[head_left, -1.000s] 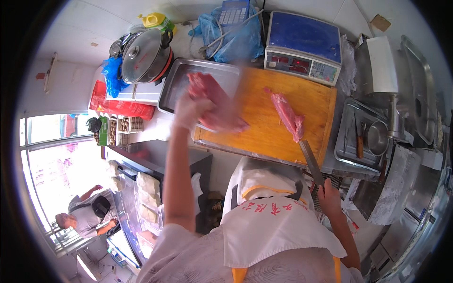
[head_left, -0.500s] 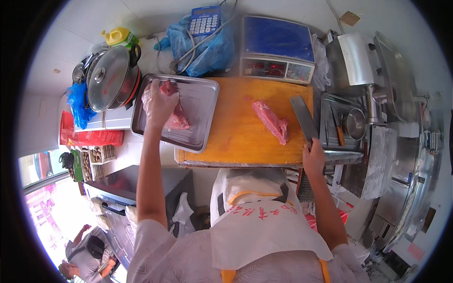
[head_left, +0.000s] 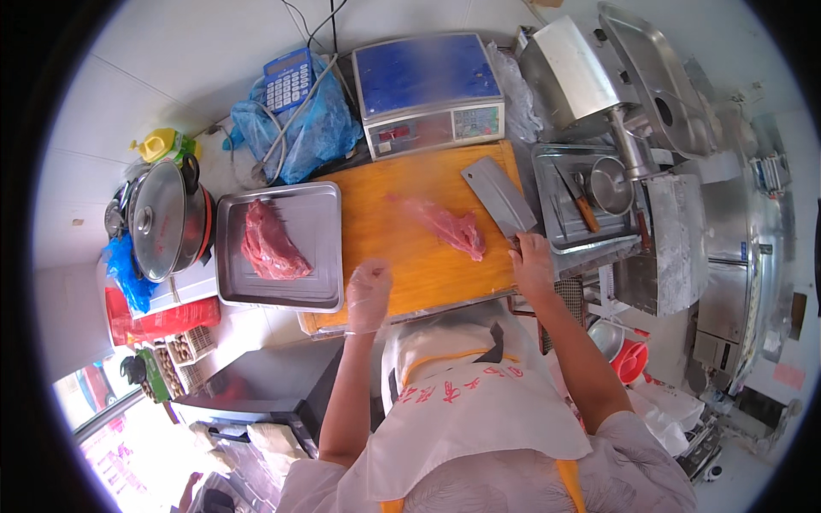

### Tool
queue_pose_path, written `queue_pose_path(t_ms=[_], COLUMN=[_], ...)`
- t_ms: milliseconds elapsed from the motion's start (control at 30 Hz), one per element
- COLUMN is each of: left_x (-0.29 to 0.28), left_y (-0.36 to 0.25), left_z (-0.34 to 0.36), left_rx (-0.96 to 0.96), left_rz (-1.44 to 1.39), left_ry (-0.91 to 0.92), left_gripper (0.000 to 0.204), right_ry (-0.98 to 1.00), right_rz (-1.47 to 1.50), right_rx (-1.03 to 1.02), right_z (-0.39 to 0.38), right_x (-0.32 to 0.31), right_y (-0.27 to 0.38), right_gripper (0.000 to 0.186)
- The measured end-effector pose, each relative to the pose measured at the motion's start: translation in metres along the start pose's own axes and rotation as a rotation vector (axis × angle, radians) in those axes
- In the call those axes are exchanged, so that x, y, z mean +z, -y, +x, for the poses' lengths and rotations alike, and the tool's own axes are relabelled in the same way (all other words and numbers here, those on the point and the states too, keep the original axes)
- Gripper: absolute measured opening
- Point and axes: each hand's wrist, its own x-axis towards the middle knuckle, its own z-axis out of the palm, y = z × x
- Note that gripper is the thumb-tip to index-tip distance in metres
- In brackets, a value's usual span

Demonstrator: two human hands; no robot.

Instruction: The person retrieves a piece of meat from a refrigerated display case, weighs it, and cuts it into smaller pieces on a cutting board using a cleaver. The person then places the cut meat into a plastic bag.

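Grasping cleaver (head_left: 498, 196) in right hand (head_left: 534, 263), nearer than loosely curled, empty left hand (head_left: 369, 295) to meat (head_left: 451, 228) ahead between them, slanting toward cutting board's (head_left: 421, 278) near-right corner.

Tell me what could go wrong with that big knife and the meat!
The cleaver in the right hand might cut the left hand if that hand came too near the blade. The meat on the board isn't held by either hand, so it could slide if chopped like that.
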Motion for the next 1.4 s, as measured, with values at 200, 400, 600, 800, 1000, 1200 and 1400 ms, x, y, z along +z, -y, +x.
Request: queue_pose_path(t_ms=[200,400,600,800,1000,1200,1400], left_x=[0.040,0.075,0.089,0.080,0.077,0.095,0.071], left_y=[0.028,-0.013,-0.025,-0.007,0.087,0.274,0.435], left_z=[-0.025,-0.046,-0.107,-0.213,-0.332,-0.459,-0.495], left_rx=[-0.124,-0.259,-0.367,-0.531,-0.822,-0.988,-0.975], left_rz=[-0.206,-0.252,-0.357,-0.823,-0.959,-1.255,-0.645], left_ry=[-0.017,-0.076,-0.287,-0.579,-0.854,-1.245,-1.389], left_gripper=[0.022,0.020,0.022,0.031,0.032,0.021,0.039], right_ry=[0.059,0.035,0.136,0.392,0.522,0.746,1.157], right_rz=[0.099,0.178,0.393,0.493,0.544,0.430,0.334], right_rx=[-0.008,-0.152,-0.361,-0.604,-0.812,-0.885,-0.822], right_z=[0.005,0.020,0.023,0.015,-0.035,-0.144,-0.267], right_x=[-0.006,-0.019,-0.034,-0.039,-0.018,0.033,0.138], right_y=[-0.017,-0.039,-0.014,0.054,0.135,0.197,0.251], right_gripper=[0.042,0.036,0.010,0.008,0.010,0.013,0.016])
